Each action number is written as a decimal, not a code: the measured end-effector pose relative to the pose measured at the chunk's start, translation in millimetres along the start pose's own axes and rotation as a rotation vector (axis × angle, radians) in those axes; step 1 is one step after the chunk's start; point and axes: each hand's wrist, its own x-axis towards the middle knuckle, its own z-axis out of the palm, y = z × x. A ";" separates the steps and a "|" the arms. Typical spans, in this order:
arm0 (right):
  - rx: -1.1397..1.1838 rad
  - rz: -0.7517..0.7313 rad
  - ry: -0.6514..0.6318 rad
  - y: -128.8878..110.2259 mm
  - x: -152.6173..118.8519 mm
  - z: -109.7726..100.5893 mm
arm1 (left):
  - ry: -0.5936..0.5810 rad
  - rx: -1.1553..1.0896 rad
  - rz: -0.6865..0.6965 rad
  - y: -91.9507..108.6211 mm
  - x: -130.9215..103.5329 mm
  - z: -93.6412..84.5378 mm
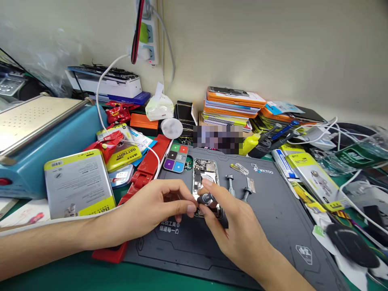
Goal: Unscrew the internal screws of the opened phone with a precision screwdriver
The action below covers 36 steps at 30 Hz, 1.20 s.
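Note:
An opened smartphone lies on the grey work mat, its inner parts bare. Over its lower half, my right hand is closed around a dark screwdriver held at a slant. My left hand has thumb and forefinger pinched together beside the screwdriver's end, above the phone's lower left edge. Whatever sits between those fingertips is too small to make out. Right of the phone lie two grey screwdrivers, a nearer one and a farther one, with a small metal piece behind them.
Left of the mat are a colored-square case, a red holder, battery packs and a blue machine. Stacked boxes, a yellow bottle and a tool holder stand behind. Battery boxes and cables crowd the right.

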 end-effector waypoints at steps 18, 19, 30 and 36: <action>0.757 0.495 0.445 -23.4 12.9 -4.4 | 0.039 -0.001 -0.014 5.3 1.7 -2.7; 0.743 0.500 0.427 -23.2 11.5 -3.4 | 0.027 -0.002 -0.018 5.0 1.3 -2.7; 0.710 0.526 0.431 -21.5 12.0 -2.8 | -0.022 -0.054 -0.011 5.1 2.4 -2.9; 0.841 0.561 0.445 -18.0 13.1 -1.5 | -0.032 -0.077 0.021 5.0 1.5 -4.0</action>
